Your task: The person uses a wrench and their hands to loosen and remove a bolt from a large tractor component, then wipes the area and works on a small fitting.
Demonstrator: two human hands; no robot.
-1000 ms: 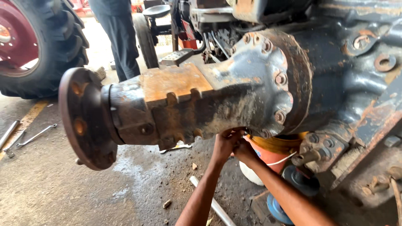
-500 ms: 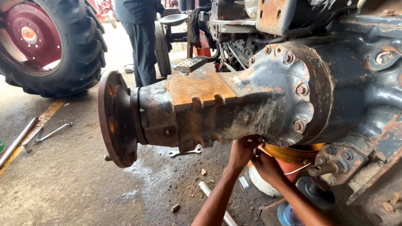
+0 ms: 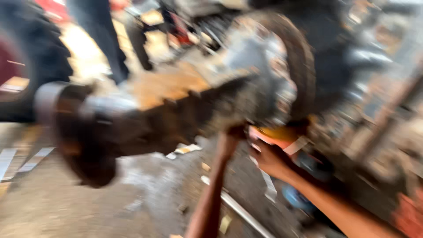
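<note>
blur: the whole view is smearing with motion, so edges and small parts are hard to make out.
hidden: the left hand's fingers are vanishing against the underside of the axle housing (image 3: pixel 176 110); the right forearm is running off the lower right edge.
left hand (image 3: pixel 231 134): reaching straight up and pressing at the bottom of the housing, near its round bolted flange (image 3: pixel 299 66); i cannot tell how far its grip is closing.
right hand (image 3: pixel 271 161): hovering just beside the left, under the flange, fingers curling near an orange and yellow container (image 3: pixel 275 134); whether the grip is grasping anything is not showing.
axle housing: lying level above the floor (image 3: pixel 66 207), its hub disc (image 3: pixel 66 132) pointing left.
behind: a person's dark trouser legs (image 3: pixel 101 39) are standing by a tyre (image 3: pixel 31 57).
</note>
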